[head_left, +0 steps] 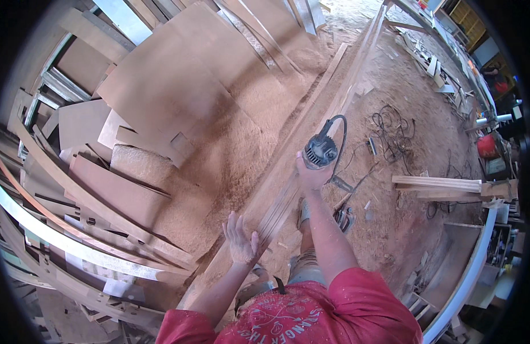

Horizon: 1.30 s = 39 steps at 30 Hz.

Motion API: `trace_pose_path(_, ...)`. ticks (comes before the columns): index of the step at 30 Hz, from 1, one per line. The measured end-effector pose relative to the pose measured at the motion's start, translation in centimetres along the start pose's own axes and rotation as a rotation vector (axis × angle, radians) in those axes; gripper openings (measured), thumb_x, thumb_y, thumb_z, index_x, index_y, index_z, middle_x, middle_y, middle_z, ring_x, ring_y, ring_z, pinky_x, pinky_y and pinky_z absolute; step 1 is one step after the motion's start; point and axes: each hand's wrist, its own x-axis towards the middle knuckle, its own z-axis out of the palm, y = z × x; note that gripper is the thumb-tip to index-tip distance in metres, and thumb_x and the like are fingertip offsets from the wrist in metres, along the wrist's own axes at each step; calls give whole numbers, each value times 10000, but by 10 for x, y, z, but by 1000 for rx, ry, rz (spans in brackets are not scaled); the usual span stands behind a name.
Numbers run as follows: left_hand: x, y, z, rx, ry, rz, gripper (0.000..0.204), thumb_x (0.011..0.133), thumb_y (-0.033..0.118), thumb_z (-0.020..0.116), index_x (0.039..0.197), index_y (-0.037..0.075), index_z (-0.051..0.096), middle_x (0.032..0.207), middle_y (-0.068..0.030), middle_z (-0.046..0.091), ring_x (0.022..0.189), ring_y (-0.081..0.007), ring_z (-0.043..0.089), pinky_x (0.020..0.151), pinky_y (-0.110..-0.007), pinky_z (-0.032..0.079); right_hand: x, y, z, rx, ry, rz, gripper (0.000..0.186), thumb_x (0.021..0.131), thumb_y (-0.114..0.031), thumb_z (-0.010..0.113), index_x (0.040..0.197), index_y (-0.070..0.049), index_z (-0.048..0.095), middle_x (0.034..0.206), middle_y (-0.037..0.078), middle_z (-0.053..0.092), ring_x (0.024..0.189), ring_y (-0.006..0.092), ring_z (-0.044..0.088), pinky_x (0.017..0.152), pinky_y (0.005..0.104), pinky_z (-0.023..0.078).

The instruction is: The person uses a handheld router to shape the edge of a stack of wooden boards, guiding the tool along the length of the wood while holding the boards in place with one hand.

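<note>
My right hand (314, 176) is closed around a dark corded power tool (320, 150), which looks like a router. Its black cable arcs up from the top and back down on the right. The tool is over a long wooden board (279, 213) with grooves running along its length, which stretches from near my body to the far top. My left hand (241, 241) holds nothing, its fingers spread and raised over the near part of the board. Whether it touches the wood, I cannot tell. My right hand and the tool's body hide the tool's base.
Sawdust-covered sheets (179, 63) and offcuts lean at left. Tangled cables (394, 135) and another power tool (345, 218) lie on the dusty floor at right. Stacked wood strips (437, 183) jut in from the right, and a red bucket (486, 147) stands beyond.
</note>
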Motion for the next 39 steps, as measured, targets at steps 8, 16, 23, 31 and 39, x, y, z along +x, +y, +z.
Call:
trace_pose_path(8, 4, 3, 2, -12, -10, 28, 768, 1102, 414, 573, 1716, 8, 356, 1827, -320, 317, 1726, -509, 268, 1401, -720, 129, -30, -21, -7, -14, 9, -54, 550, 762, -186, 1044, 1225, -31, 791, 1096, 97, 845, 993, 225, 831, 924, 388, 651)
trace_pose_path(16, 3, 2, 4, -10, -28, 29, 780, 1102, 421, 584, 1726, 15, 352, 1826, -312, 317, 1719, -498, 288, 1403, -708, 146, -18, -15, -4, 65, -12, 63, 557, 746, -188, 1050, 1219, -35, 799, 1094, 100, 856, 999, 209, 831, 915, 399, 651)
trace_pose_path(23, 2, -3, -1, 66, -77, -21, 808, 1064, 382, 638, 1724, 15, 348, 1827, -297, 323, 1717, -495, 290, 1406, -711, 147, 71, -41, 16, -348, 84, 332, 768, 743, -488, 1035, 1290, 2, 810, 1174, 186, 862, 1066, 357, 832, 986, 498, 639)
trace_pose_path(31, 7, 9, 2, 37, -39, 4, 781, 1059, 310, 609, 1733, 7, 354, 1829, -287, 341, 1711, -491, 307, 1412, -698, 138, 107, -28, 9, -473, -17, 488, 859, 760, -659, 970, 1199, 69, 849, 1193, 246, 863, 1109, 367, 833, 1023, 463, 627)
trace_pose_path(39, 3, 0, -2, 48, -66, -14, 784, 1058, 341, 605, 1722, 5, 357, 1825, -287, 337, 1720, -482, 288, 1413, -699, 127, 27, -63, 7, -391, -10, 441, 736, 773, -492, 1027, 1266, 16, 825, 1231, 179, 864, 1141, 345, 836, 1024, 464, 631)
